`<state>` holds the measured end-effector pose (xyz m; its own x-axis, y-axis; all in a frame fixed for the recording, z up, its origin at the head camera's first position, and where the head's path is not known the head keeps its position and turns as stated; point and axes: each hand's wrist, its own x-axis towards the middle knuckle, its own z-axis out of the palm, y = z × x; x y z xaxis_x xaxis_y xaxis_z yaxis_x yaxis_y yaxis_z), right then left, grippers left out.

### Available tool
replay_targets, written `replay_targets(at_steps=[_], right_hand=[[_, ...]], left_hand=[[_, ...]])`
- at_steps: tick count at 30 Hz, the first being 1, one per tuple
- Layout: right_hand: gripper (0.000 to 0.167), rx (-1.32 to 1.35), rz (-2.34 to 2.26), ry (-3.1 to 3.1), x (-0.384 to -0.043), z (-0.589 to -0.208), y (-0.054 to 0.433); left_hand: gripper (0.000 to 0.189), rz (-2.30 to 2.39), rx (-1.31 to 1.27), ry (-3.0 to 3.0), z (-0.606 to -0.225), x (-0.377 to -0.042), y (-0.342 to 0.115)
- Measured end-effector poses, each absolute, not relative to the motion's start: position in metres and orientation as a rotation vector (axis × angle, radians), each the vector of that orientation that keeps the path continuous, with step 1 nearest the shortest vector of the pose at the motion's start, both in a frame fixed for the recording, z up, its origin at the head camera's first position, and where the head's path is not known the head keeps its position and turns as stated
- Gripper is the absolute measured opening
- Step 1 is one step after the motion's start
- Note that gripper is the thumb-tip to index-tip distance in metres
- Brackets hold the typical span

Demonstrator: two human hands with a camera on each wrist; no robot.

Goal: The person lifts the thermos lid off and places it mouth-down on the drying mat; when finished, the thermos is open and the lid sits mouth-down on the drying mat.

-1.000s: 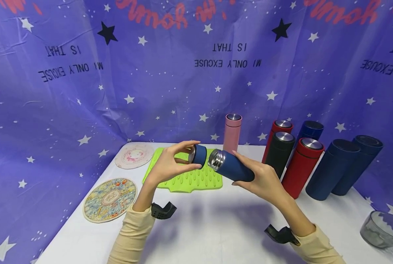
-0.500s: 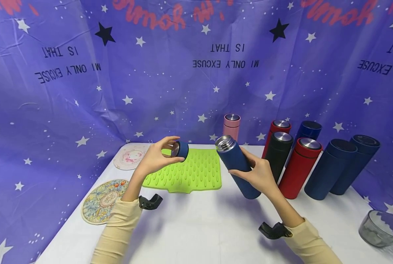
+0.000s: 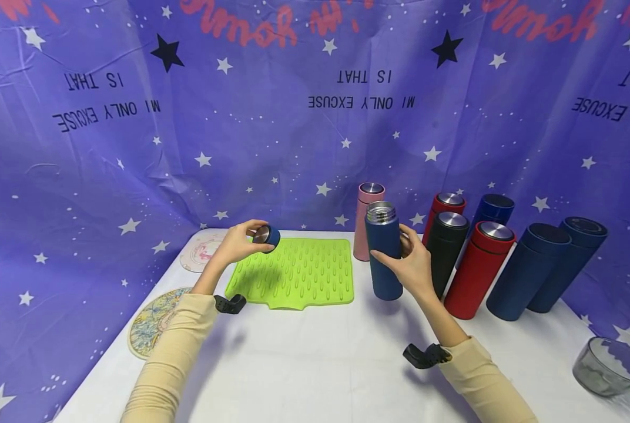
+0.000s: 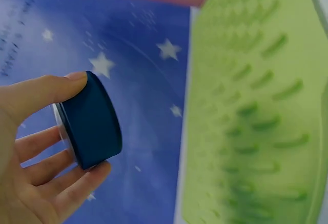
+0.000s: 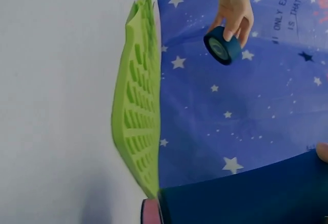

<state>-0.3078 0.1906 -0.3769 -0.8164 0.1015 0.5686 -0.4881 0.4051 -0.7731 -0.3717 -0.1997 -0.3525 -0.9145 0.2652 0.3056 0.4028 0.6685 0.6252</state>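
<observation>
Left of centre in the head view, the left hand holds a small blue lid between thumb and fingers, its round metal face turned toward the lower left, in front of the upper left part of a ridged green mat. The lid is apart from the blue bottle, which the right hand grips around the body just right of centre, thumb across the near side. That bottle stands nearly upright with its metal mouth uncovered; whether its base touches the white table I cannot tell. A pink bottle stands directly behind it, partly hidden. Toward the right of the frame are a black bottle, a front red bottle, a rear red bottle, a shiny-topped blue bottle and two large navy bottles, all with caps on. A clear glass bowl sits at the lower right. At the left edge of the table lie a patterned round mat, partly covered by the left sleeve, and a pink-and-white round mat. A purple starred cloth fills the upper frame.
</observation>
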Motion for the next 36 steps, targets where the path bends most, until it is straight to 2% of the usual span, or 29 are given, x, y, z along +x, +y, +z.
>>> replay_targets(at_steps=[14, 20, 22, 29, 36], right_hand=[[0.081, 0.185, 1.574, -1.963, -0.335, -0.388, 0.186], [0.079, 0.158, 1.583, -1.930, -0.326, -0.377, 0.177], [0.077, 0.154, 1.570, -1.926, -0.323, -0.374, 0.174], [0.078, 0.146, 1.551, -1.850, -0.356, -0.401, 0.183], [0.077, 0.080, 1.463, -1.838, -0.371, -0.407, 0.188]], left_hand=[[0.066, -1.061, -0.256, -2.696, -0.402, -0.420, -0.221], [0.071, -0.956, -0.194, -2.709, -0.418, -0.437, -0.222], [0.071, -0.954, -0.183, -2.711, -0.421, -0.441, -0.220], [0.067, -0.961, -0.151, -2.717, -0.428, -0.444, -0.216], [0.065, -0.963, -0.148, -2.723, -0.434, -0.446, -0.212]])
